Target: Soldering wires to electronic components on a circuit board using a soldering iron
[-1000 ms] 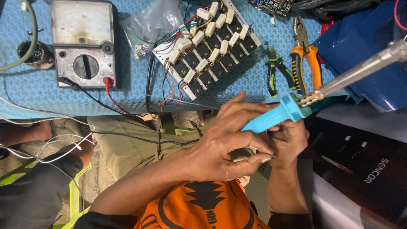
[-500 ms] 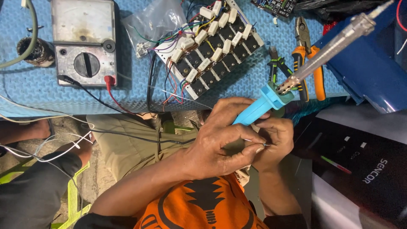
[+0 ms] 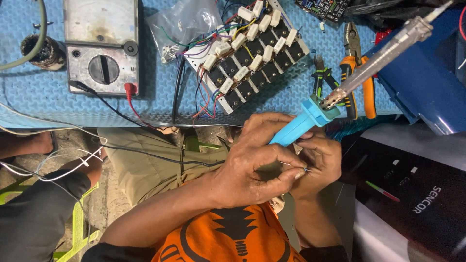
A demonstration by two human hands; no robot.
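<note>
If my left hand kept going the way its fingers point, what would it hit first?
The right hand: the left hand points rightward and its fingertips seem to touch it, around a thin wire. Depth is unclear.

Two pliers (image 3: 357, 68), one multimeter (image 3: 102, 46)

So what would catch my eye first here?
Probably the soldering iron with its bright blue handle, jutting up from between both hands at centre. Above it, on the blue mat, lies a circuit board lined with white blocks, beside a grey meter.
</note>
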